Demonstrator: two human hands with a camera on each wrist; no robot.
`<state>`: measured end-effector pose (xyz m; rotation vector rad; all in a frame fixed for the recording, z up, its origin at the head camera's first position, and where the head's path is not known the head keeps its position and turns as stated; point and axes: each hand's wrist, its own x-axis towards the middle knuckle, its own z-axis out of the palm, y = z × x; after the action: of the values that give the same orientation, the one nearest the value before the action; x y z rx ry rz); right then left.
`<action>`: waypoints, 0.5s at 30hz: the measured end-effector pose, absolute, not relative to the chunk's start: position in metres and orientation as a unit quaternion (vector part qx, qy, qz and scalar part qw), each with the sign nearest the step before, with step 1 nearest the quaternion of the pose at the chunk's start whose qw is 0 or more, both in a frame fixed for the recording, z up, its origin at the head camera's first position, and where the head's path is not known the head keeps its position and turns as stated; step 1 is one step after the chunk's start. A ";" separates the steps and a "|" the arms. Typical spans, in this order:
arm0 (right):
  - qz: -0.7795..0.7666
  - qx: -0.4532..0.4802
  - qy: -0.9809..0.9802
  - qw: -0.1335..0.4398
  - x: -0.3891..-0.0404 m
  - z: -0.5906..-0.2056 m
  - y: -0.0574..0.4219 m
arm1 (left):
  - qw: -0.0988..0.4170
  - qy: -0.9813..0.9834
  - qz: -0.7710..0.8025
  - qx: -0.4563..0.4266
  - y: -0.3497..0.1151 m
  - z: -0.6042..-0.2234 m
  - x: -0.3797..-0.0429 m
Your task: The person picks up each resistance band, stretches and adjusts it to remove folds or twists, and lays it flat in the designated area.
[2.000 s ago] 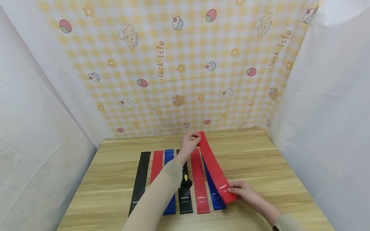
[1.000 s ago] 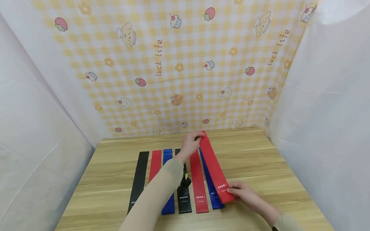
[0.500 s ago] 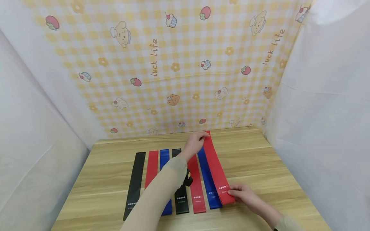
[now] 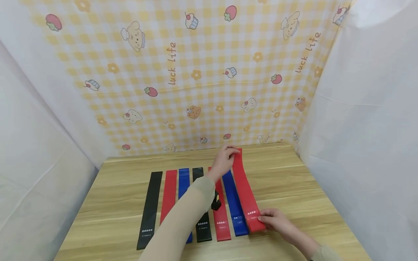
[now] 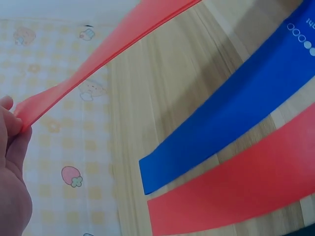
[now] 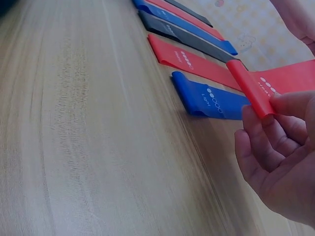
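Note:
A red resistance band [image 4: 245,188] marked Heavy stretches between my two hands, raised over the table. My left hand [image 4: 224,159] pinches its far end; in the left wrist view that end is bunched between thumb and fingers. Down at the near end, my right hand [image 4: 275,221] grips the printed part, thumb on top and fingers beneath, as the right wrist view shows. Just left of the held band lies a blue band [image 4: 233,203] marked Light. Beside that one is another red band [image 4: 223,221], partly covered by my left forearm.
Further left on the wooden table [image 4: 111,203] lie a black band [image 4: 204,228], a blue band [image 4: 184,177], a red band [image 4: 169,192] and another black band [image 4: 151,206], side by side. A checked cloth [image 4: 196,94] hangs behind the table, with white curtains [image 4: 352,137] at the sides.
My left hand has moved right, carrying the far end of the red band off the blue one, so more of the blue band shows. My right hand has barely moved. The head view has shifted slightly.

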<state>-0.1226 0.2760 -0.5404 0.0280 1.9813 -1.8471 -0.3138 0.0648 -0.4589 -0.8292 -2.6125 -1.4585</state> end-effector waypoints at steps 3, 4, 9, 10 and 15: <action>-0.662 0.015 0.718 0.214 -0.122 -0.539 0.276 | 0.015 -0.829 -0.505 -0.242 0.067 -0.460 -0.314; -0.660 0.017 0.720 0.214 -0.122 -0.539 0.277 | 0.016 -0.824 -0.515 -0.235 0.068 -0.460 -0.314; -0.653 0.024 0.726 0.212 -0.121 -0.539 0.278 | 0.021 -0.822 -0.523 -0.223 0.069 -0.460 -0.314; -0.653 0.023 0.727 0.210 -0.121 -0.539 0.278 | 0.025 -0.826 -0.517 -0.225 0.069 -0.460 -0.313; -0.649 0.024 0.733 0.203 -0.120 -0.541 0.277 | 0.028 -0.848 -0.475 -0.234 0.067 -0.459 -0.314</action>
<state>-0.1196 0.2773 -0.5410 0.0671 2.0445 -1.8116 -0.3139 0.0666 -0.4586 -0.7217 -2.6180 -1.4647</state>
